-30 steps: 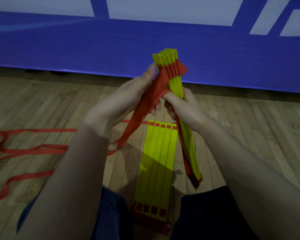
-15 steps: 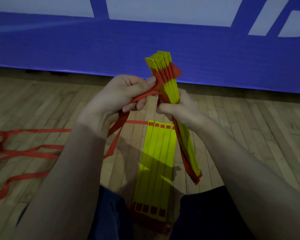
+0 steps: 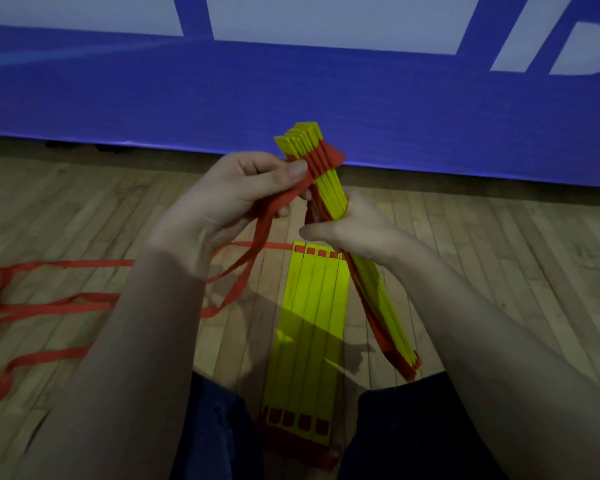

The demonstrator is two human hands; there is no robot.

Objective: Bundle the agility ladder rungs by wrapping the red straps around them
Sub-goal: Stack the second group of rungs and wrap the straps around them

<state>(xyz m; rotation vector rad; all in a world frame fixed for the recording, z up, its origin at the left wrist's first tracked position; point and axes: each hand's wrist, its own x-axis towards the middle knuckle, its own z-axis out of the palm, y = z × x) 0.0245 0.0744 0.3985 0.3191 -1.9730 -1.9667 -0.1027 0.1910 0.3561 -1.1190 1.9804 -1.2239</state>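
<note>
A stack of yellow ladder rungs (image 3: 329, 181) stands tilted in the air, its top leaning away from me, with red strap threaded through its upper end. My right hand (image 3: 354, 226) grips the stack around its middle. My left hand (image 3: 232, 199) pinches the red strap (image 3: 267, 216) between thumb and fingers right beside the stack's top. From there the strap hangs down in loops toward the floor. Several more yellow rungs (image 3: 309, 327) lie flat side by side on the floor between my knees.
Loose red strap (image 3: 45, 306) trails in loops across the wooden floor (image 3: 499, 258) at the left. A blue and white banner wall (image 3: 291, 91) closes off the far side. My dark trouser legs (image 3: 406, 431) frame the flat rungs.
My left hand has curled and drawn the strap in close to the top of the stack. The stack leans slightly more to the left than before.
</note>
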